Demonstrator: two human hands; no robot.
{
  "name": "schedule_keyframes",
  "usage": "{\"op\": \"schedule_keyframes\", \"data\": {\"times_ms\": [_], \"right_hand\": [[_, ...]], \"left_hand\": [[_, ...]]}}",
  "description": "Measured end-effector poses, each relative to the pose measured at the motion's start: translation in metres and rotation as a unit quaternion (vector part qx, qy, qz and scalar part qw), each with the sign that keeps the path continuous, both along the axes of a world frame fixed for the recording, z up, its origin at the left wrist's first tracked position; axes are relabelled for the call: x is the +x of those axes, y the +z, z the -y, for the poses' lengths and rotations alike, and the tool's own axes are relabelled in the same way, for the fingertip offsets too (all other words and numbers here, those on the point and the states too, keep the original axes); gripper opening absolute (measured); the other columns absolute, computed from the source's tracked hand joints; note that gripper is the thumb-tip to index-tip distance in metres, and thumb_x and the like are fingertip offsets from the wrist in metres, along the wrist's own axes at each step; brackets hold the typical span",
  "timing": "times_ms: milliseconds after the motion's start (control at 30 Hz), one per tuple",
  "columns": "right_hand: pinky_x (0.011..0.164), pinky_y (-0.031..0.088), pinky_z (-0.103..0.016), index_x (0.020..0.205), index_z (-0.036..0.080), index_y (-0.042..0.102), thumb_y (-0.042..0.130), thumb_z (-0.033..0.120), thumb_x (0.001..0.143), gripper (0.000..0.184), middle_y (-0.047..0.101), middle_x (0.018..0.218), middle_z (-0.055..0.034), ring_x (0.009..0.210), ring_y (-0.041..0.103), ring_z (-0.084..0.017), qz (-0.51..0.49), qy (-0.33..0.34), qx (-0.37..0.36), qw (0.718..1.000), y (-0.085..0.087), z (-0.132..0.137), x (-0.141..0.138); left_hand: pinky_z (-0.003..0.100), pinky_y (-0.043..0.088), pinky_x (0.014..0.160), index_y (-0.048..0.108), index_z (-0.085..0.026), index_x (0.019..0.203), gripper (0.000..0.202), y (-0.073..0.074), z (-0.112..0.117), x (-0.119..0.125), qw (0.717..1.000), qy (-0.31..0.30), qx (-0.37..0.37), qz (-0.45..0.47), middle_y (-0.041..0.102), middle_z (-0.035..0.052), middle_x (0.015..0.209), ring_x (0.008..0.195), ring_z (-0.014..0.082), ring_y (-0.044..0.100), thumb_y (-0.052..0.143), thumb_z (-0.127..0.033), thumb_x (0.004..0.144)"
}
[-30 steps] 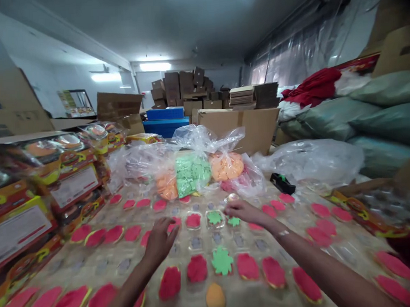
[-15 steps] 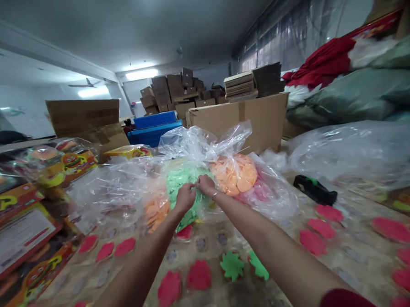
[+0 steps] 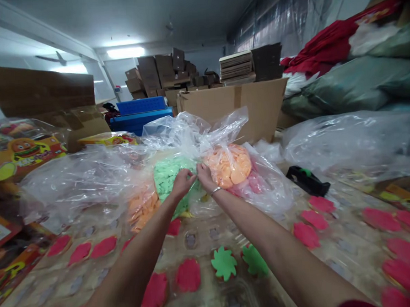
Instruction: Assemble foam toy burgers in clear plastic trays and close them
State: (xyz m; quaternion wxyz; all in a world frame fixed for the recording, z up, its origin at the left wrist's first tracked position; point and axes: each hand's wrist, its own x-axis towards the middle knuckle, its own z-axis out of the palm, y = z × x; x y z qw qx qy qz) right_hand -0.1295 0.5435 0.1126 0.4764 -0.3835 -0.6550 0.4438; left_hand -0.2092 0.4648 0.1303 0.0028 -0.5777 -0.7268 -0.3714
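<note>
My left hand [image 3: 184, 183] is closed in a pinch in front of a clear bag of green foam pieces [image 3: 168, 178]. Close beside it, my right hand [image 3: 205, 177] has its fingers pressed together, between the green pieces and a bag of orange foam pieces [image 3: 231, 166]. The fingertips nearly meet, and whatever they pinch is too small or hidden to name. More orange pieces [image 3: 142, 207] lie left of the green ones under crumpled clear plastic. Below my arms, green leaf-shaped pieces [image 3: 224, 263] and red pieces [image 3: 188, 274] sit in clear moulded trays.
A black tape dispenser [image 3: 307, 181] lies to the right, near more red pieces [image 3: 305, 234]. Printed burger boxes [image 3: 26, 151] stand at the left. Behind the bags are a large cardboard box [image 3: 257, 107] and a blue crate [image 3: 141, 120]. Large sacks [image 3: 363, 90] pile up at the right.
My hands were touching at the fingertips and are now slightly apart. The view has shifted, so the table and boxes appear further left and a little higher.
</note>
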Motion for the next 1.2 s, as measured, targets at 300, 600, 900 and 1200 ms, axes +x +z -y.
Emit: {"op": "schedule_keyframes", "data": {"times_ms": [300, 600, 900, 1200], "right_hand": [[0.051, 0.025, -0.023, 0.057, 0.021, 0.035, 0.041, 0.042, 0.087, 0.037, 0.032, 0.052, 0.0065, 0.054, 0.033, -0.011, -0.026, 0.006, 0.055, 0.998, -0.002, 0.009, 0.004], [0.054, 0.023, -0.024, 0.056, 0.020, 0.039, 0.048, 0.040, 0.085, 0.036, 0.036, 0.053, 0.0064, 0.055, 0.033, -0.010, -0.005, 0.048, 0.123, 0.991, -0.002, 0.010, 0.008], [0.051, 0.024, -0.022, 0.054, 0.019, 0.037, 0.041, 0.048, 0.084, 0.042, 0.031, 0.053, 0.0061, 0.054, 0.032, -0.009, -0.003, 0.109, 0.119, 0.987, -0.005, 0.014, 0.013], [0.049, 0.024, -0.023, 0.053, 0.019, 0.041, 0.042, 0.051, 0.083, 0.044, 0.031, 0.049, 0.0054, 0.052, 0.033, -0.009, 0.027, 0.127, 0.093, 0.987, 0.002, 0.005, 0.039]], "left_hand": [[0.024, 0.039, 0.056, 0.057, -0.019, 0.090, 0.023, 0.001, -0.007, -0.011, 0.999, 0.014, -0.025, 0.044, 0.054, -0.0046, 0.062, 0.057, 0.0132, 0.052, 0.062, -0.035, 0.074], [0.028, 0.038, 0.066, 0.063, -0.022, 0.082, 0.023, 0.001, -0.005, -0.001, 0.993, 0.088, -0.064, -0.051, 0.066, 0.0049, 0.078, 0.075, 0.0199, 0.061, 0.048, -0.039, 0.085], [0.035, 0.042, 0.066, 0.062, -0.021, 0.085, 0.019, 0.008, -0.030, -0.004, 0.968, 0.208, -0.109, -0.090, 0.069, 0.0152, 0.088, 0.086, 0.0302, 0.065, 0.047, -0.031, 0.083], [0.041, 0.042, 0.080, 0.061, -0.022, 0.083, 0.016, 0.041, -0.015, -0.050, 0.964, 0.230, -0.093, -0.098, 0.068, 0.0115, 0.093, 0.096, 0.0321, 0.061, 0.061, -0.020, 0.068]]}}
